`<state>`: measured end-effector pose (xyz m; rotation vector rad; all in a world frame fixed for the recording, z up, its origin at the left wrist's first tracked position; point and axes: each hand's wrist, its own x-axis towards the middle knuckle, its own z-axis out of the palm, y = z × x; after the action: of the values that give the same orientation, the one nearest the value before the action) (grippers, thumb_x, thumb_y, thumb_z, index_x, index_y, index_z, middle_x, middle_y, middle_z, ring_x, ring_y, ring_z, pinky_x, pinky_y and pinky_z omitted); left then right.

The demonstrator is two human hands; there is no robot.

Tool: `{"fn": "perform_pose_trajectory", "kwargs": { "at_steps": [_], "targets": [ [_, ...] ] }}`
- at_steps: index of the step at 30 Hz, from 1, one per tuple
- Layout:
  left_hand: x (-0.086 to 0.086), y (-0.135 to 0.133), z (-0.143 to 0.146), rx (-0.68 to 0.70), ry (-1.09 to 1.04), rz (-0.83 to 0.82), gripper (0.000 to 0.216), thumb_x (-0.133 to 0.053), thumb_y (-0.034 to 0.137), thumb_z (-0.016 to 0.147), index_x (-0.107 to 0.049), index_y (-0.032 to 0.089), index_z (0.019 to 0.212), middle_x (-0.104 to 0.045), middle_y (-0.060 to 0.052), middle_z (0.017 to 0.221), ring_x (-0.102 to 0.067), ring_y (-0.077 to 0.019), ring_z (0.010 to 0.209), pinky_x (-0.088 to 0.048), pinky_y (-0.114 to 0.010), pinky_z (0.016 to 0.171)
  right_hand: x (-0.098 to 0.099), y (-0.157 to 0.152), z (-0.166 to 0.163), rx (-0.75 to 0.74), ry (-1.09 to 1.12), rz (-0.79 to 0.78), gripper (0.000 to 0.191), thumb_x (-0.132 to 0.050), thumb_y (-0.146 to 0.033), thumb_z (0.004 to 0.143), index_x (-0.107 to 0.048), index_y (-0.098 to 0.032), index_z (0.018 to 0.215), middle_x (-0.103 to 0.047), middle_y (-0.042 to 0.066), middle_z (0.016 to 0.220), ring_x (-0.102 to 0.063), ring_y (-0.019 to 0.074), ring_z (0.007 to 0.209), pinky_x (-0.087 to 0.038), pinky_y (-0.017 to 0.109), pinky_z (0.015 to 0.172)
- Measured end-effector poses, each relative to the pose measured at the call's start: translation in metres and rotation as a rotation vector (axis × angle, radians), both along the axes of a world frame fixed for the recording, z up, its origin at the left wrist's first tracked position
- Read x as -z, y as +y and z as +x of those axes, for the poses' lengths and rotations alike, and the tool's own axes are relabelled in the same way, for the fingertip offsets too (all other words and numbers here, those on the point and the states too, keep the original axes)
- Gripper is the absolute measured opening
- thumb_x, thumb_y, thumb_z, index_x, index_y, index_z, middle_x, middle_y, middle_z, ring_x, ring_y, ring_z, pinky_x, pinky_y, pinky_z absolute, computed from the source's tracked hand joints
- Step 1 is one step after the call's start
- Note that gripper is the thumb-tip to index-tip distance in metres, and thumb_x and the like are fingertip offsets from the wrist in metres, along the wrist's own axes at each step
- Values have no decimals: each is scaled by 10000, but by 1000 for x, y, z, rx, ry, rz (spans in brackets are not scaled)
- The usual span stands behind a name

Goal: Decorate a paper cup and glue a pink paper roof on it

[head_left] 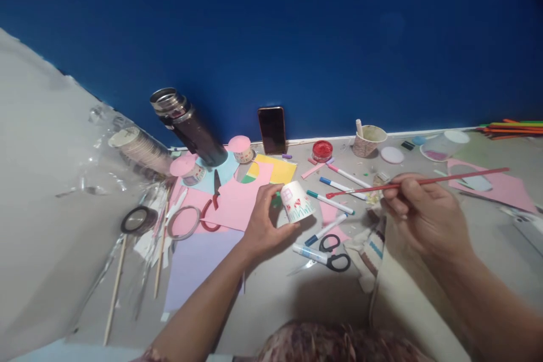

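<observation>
A small white paper cup (299, 207), tilted and painted with red flowers, green grass and a pinkish window, is held by my left hand (268, 220) between thumb and fingers. My right hand (428, 218) grips a thin red paintbrush (365, 188) by its handle. The brush's red tip points left and stays apart from the cup. Behind them stands an open tub of red paint (322, 151). Several markers, among them a green one (328, 202) and a blue one (343, 188), lie between the hands. Black-handled scissors (338, 263) and a glue stick (311, 253) lie nearer me.
A tall dark flask (197, 136) and a phone (272, 130) stand near the blue wall. Two pink-topped cups, one of them a small cup (242, 153), are at the left. Stacked cups (138, 147) lie in plastic. A patterned cup (365, 146) holds a white stick.
</observation>
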<state>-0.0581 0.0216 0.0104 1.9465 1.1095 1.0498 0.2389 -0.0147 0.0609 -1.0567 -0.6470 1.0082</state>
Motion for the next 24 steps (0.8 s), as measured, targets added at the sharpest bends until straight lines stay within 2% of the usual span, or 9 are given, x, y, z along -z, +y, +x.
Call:
{"fn": "perform_pose_trajectory", "kwargs": {
  "at_steps": [5,10,13,17,20,24],
  "targets": [
    [-5,-2,-1,37,54,112,779,-874,345,722,-492,286,1399,-521,-101,1290,-535,-322,1230,-523,-522,1050,17,-9,-31,84,-65,52,321,-879,-468,819,-735,-190,744,-681,-2,631,-481,69,454,-381,208,439],
    [-9,-4,1,79,75,102,744,-864,355,752,-490,293,1392,-522,-108,1299,-534,-327,1256,-527,-534,1065,26,-19,-36,115,-210,107,252,-845,-411,877,-767,-180,817,-734,29,666,-559,101,496,-440,233,479],
    [-7,-4,3,106,15,30,720,-827,263,759,-486,289,1392,-520,-113,1347,-536,-319,1305,-513,-524,1101,26,-15,-30,126,-156,123,261,-869,-413,848,-758,-186,780,-733,20,650,-549,93,469,-428,225,468],
    [-3,-4,3,117,-145,-176,745,-776,163,753,-461,285,1418,-519,-116,1434,-533,-315,1383,-438,-529,1195,29,-11,-26,140,-136,121,279,-892,-418,823,-751,-187,756,-740,19,656,-545,90,466,-414,223,458],
    [0,-4,4,121,-224,-296,742,-807,183,759,-475,276,1416,-540,-119,1457,-525,-330,1422,-421,-518,1212,31,-12,-25,140,-167,120,257,-869,-402,859,-753,-189,772,-746,20,672,-553,94,486,-413,228,466],
    [-1,-5,6,124,-260,-364,749,-865,245,755,-495,271,1406,-569,-124,1471,-534,-343,1440,-454,-504,1188,32,-15,-25,114,-213,138,235,-849,-402,885,-762,-198,806,-761,27,703,-580,109,516,-426,239,475]
  ]
}}
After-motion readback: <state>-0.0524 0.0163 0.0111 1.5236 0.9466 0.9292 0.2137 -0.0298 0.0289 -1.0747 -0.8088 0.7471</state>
